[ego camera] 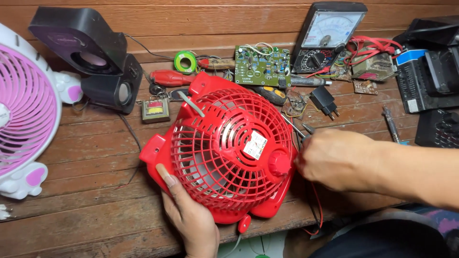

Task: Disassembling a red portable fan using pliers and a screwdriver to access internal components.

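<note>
The red fan (pixel 224 148) is laid grille-up near the front edge of the bench (pixel 95 157), tilted, its long axis running from upper left to lower right. The left hand (pixel 191 220) is closed on the fan's lower-left rim, thumb pressed along the edge. The right hand (pixel 334 160) is curled at the fan's right side, just beside the knob (pixel 279 162); a thin metal tool (pixel 299 131) appears held, though the grip is hidden. Open bench is available left of the fan; parts crowd the rear.

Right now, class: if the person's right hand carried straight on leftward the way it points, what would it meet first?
Probably the red fan: the right hand already sits against its right edge, near the round knob.
</note>
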